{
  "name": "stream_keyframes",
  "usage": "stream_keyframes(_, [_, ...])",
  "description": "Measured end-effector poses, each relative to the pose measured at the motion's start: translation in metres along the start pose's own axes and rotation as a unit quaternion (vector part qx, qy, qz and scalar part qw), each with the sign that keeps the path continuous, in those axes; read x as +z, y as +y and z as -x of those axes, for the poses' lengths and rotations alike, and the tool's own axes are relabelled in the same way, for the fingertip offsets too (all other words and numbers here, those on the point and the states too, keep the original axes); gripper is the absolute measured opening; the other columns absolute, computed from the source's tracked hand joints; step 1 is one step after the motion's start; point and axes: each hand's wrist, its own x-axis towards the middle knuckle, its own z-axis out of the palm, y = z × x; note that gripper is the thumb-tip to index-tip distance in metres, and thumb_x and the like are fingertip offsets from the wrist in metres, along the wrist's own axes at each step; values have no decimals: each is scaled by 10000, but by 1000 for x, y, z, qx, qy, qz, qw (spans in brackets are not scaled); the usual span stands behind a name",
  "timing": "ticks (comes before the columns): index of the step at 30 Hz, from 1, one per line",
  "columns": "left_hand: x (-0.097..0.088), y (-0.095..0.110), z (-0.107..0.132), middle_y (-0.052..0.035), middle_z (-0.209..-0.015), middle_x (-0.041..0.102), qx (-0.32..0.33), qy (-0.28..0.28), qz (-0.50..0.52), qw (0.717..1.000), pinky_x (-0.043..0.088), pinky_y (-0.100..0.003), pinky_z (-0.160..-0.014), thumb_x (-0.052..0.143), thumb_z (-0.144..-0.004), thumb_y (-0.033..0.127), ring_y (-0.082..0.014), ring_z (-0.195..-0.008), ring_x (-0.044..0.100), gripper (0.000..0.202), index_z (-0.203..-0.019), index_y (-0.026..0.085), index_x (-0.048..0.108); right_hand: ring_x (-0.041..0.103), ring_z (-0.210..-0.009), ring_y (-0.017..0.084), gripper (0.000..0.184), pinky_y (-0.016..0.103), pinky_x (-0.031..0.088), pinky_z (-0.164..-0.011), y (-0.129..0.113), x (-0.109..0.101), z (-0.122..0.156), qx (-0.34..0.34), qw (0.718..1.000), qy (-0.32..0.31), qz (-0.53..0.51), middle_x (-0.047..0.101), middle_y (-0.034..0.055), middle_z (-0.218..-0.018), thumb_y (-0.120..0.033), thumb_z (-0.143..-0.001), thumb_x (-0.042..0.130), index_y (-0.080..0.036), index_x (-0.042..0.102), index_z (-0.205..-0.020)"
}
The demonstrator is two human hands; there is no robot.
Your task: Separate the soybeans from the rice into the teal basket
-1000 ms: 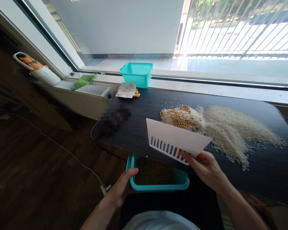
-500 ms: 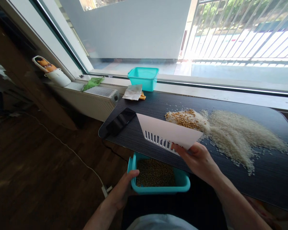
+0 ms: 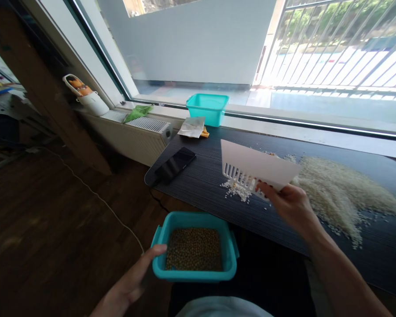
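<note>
Over the ribbed black table [image 3: 204, 193], the right hand [image 3: 292, 207] is pinching a slotted white scoop [image 3: 257, 167]. Below its edge, the left hand [image 3: 132, 281] is gripping a teal tub [image 3: 191, 275].

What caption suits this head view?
Right hand holds a white slotted plastic scoop over white rice; left hand holds a teal plastic tub of beans.

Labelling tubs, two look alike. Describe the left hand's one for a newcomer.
Start at the black table, where the right hand holds a white scoop; off its near edge, the left hand grips the near tub. Unlike the far tub by the window, also teal, it holds brown beans.
</note>
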Motion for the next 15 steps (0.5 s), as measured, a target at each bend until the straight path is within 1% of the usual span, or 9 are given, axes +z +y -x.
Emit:
stream_keyframes(2, [-24,5,19,-107,-1001,712,-11,28,6,1000,488,-390,-904,728,-659,381,-302,-1059,617,762,-1316,122,439,585,-532,168,254,262,434,-490,4,-17,8,36,999,33,-19,661,27,-576,-406,-664,668,-157,717,-669])
stream_keyframes(3, [-36,9,31,-89,-1013,711,-18,44,12,999,481,-410,-915,751,-626,380,-310,-1068,611,814,-1338,166,421,593,-543,172,245,265,442,-502,5,-25,12,52,997,46,-25,668,32,-584,-405,-658,679,-163,717,-659])
stream_keyframes(5, [-53,15,54,-86,-1023,709,-13,67,10,998,481,-445,-910,784,-557,414,-338,-1068,606,940,-1376,205,375,608,-570,177,227,269,456,-533,6,-39,21,77,994,76,-31,679,47,-601,-394,-660,694,-168,716,-640])
stream_keyframes(7, [-59,23,72,-106,-1007,710,-14,104,7,994,499,-483,-863,807,-466,482,-385,-1046,605,1057,-1387,215,363,628,-600,187,210,278,475,-571,7,-50,29,95,988,111,-39,696,65,-630,-383,-665,705,-176,715,-634])
stream_keyframes(8, [-57,29,77,-112,-1015,706,3,108,10,994,505,-498,-839,800,-455,497,-403,-1045,598,1073,-1391,217,357,639,-617,196,202,286,486,-585,9,-55,33,104,985,130,-46,706,72,-653,-383,-664,713,-182,716,-638])
stream_keyframes(10, [-41,45,78,-118,-1037,694,56,100,14,993,510,-500,-818,725,-547,526,-401,-1043,597,972,-1388,200,361,666,-668,226,209,309,510,-617,13,-63,42,129,976,163,-63,726,89,-710,-400,-649,731,-191,723,-662])
stream_keyframes(12, [-10,69,65,-116,-1028,690,108,80,9,991,521,-472,-804,644,-647,506,-370,-1011,616,811,-1350,177,412,684,-753,268,247,347,529,-677,18,-71,49,157,966,189,-82,740,98,-779,-424,-631,744,-195,738,-721])
stream_keyframes(13, [10,85,55,-132,-1017,685,154,54,-5,987,524,-480,-786,593,-692,486,-366,-986,623,743,-1330,144,429,685,-798,287,261,367,533,-712,20,-75,52,170,962,194,-90,744,95,-805,-433,-624,748,-202,743,-743])
stream_keyframes(15, [57,118,27,-127,-1047,665,205,-48,-24,977,519,-490,-793,516,-749,470,-336,-980,623,630,-1291,154,462,682,-858,310,227,392,540,-751,24,-83,57,191,957,197,-96,748,78,-809,-439,-617,748,-240,747,-725])
